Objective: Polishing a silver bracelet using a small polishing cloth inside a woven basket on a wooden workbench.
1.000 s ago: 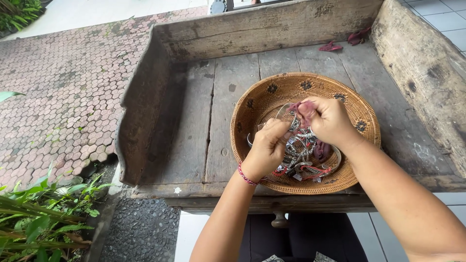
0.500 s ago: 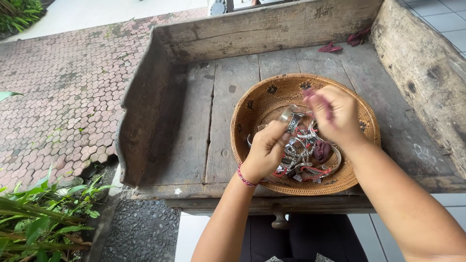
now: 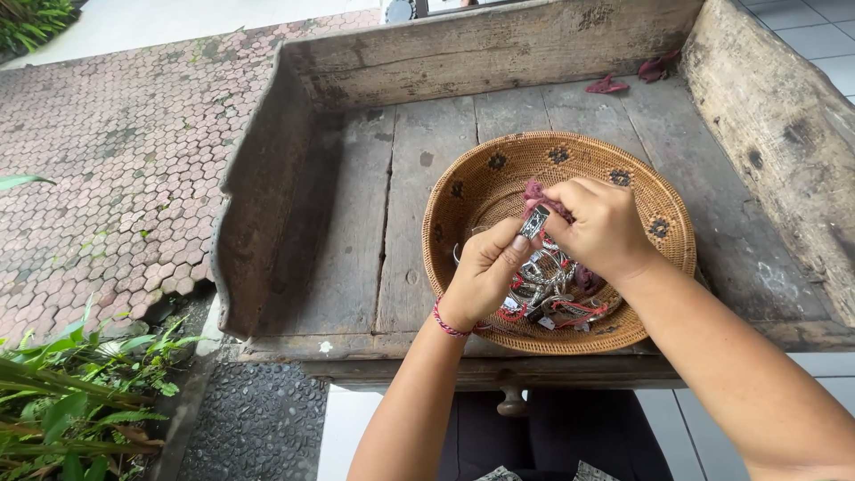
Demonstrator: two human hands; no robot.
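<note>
Where the two forearms come up from the bottom edge and meet over the woven basket (image 3: 472, 191), the left hand (image 3: 485, 272) sits slightly nearer the body and lower, its thumb and fingers closed around a silver ring (image 3: 534, 221) that stands tilted, its band running up and away toward the right hand. The right hand (image 3: 601, 227) is just beyond and above, fingers curled shut on a wad of dark red cloth (image 3: 536, 190) pressed against the top of that ring, so the two hands touch at the piece between them. Both are equally close to it (the left holds, the right rubs, by my judgement). Directly beneath the hands, on the basket's floor, lies a heap of silver jewellery with red tags (image 3: 552, 298), partly hidden by the wrists. The basket rests on a weathered wooden tray table (image 3: 356, 240) with raised sides. Farthest off, near the back wall, lie two red scraps (image 3: 623, 78).
</note>
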